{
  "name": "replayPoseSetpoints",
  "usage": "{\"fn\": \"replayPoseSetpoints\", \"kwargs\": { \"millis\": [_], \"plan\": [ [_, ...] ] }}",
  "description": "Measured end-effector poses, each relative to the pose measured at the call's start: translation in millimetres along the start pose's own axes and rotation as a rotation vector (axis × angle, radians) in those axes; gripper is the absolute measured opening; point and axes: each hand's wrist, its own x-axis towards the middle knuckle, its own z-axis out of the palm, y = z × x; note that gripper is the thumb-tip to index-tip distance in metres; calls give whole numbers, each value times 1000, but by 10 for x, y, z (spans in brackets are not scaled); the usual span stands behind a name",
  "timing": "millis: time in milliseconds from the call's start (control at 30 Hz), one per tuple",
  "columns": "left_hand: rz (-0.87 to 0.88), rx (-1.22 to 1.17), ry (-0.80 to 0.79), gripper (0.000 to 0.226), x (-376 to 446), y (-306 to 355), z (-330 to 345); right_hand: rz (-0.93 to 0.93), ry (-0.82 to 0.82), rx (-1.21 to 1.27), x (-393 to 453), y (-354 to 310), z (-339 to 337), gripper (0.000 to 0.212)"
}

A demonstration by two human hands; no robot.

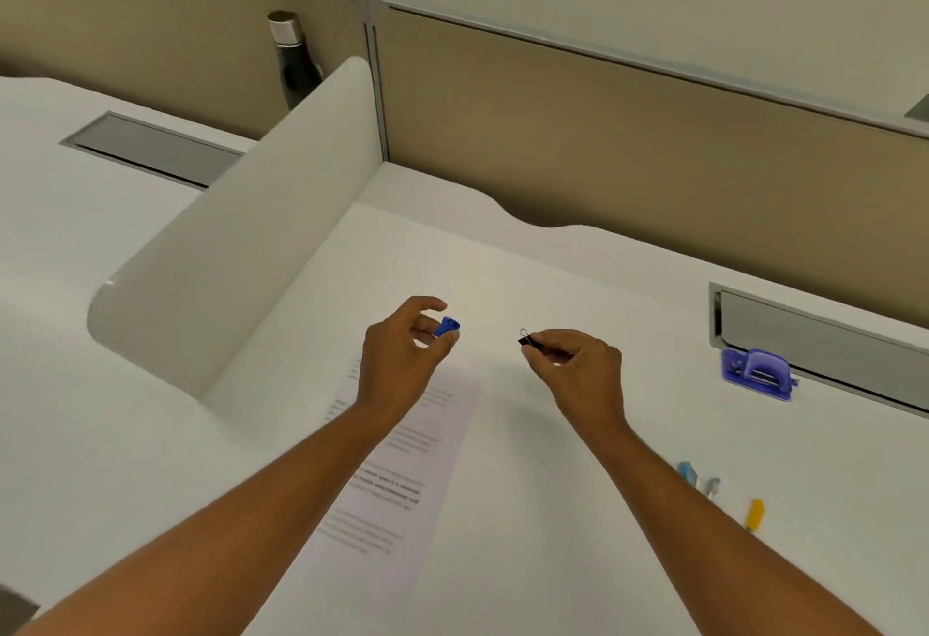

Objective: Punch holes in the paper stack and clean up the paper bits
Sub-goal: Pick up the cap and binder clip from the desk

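Note:
A printed paper stack (402, 474) lies flat on the white desk (578, 484), partly under my left forearm. My left hand (402, 359) hovers above its far end, fingers pinching a small blue binder clip (447, 326). My right hand (578, 374) is raised to the right of the paper and pinches a small black binder clip (529, 339). A blue hole punch (756, 374) stands at the far right, well away from both hands. No paper bits are visible.
A white curved divider (241, 233) walls off the left side. A grey cable tray (824, 349) runs behind the punch. Small blue clips (696, 477) and a yellow one (754, 515) lie at the right. A dark bottle (294, 57) stands behind the divider.

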Motion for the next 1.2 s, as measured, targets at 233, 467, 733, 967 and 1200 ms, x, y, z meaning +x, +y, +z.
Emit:
{"fn": "replayPoseSetpoints", "kwargs": {
  "millis": [233,467,733,967,1200],
  "plan": [
    [90,226,70,33,1331,-272,-312,-108,-64,-176,975,-368,1018,17],
    [190,516,120,39,2408,-569,-163,-187,-66,-334,1966,-408,1730,22],
    [135,603,54,28,3214,-925,-76,-227,-89,-390,2727,-355,2315,18],
    [141,654,12,38,3528,-1012,74,-217,-82,-445,3040,-298,2573,15],
    [152,693,-30,52,3477,-987,78,-149,-125,-431,3042,-255,2554,48]
  ]
}}
